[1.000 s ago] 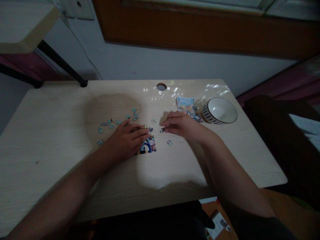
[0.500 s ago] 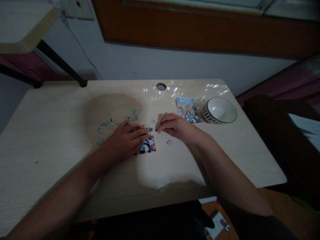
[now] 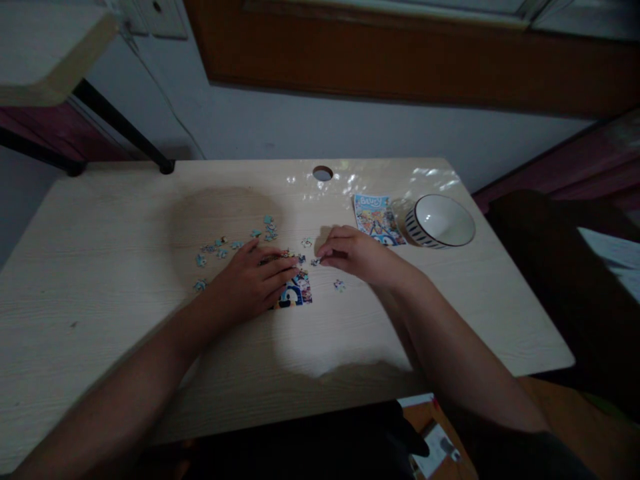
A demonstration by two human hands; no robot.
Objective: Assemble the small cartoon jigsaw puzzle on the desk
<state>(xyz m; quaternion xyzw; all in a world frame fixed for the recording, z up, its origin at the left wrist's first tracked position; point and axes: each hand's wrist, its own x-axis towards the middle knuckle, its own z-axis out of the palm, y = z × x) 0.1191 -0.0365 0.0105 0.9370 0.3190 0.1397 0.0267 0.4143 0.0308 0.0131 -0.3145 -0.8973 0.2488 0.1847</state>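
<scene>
Pale wood grain across the counter [image 3: 110, 233], w/ the puzzle patch [image 3: 299, 290] flat on it, partly hidden. Over the left side & far edge of puzzle patch, L hand [image 3: 253, 273], palm down, fingers [image 3: 280, 267] a bit spread, gripping nothing; pressing or just resting, can't tell. Just past the far right corner of puzzle patch, R hand [image 3: 355, 252], thumb & fingers drawn tog. at the tips on a small pc [image 3: 315, 262]; lifted or flat on the wood, unclear. Btwn small pc & L hand, at the far edge of puzzle patch, a blue pc [image 3: 302, 259], joined or merely touching, can't tell. Farther beyond puzzle patch, a pale pc [image 3: 306, 243]; right of it, a lone pc [image 3: 339, 285]; left & far left, scattered bluish pcs [image 3: 201, 260]. Well off to the far right of puzzle patch, picture sheet [image 3: 375, 213] & bowl [image 3: 419, 228], side by side. Main risk, by guess: knocking blue pc out of line, from pushing small pc in sideways w/ tabs mismatched. Could also split seams in puzzle patch by pressing unevenly w/ L hand, or drop small pc, given so slight a grip. Dim light & hand shadow: easy to misread print or orientation.
</scene>
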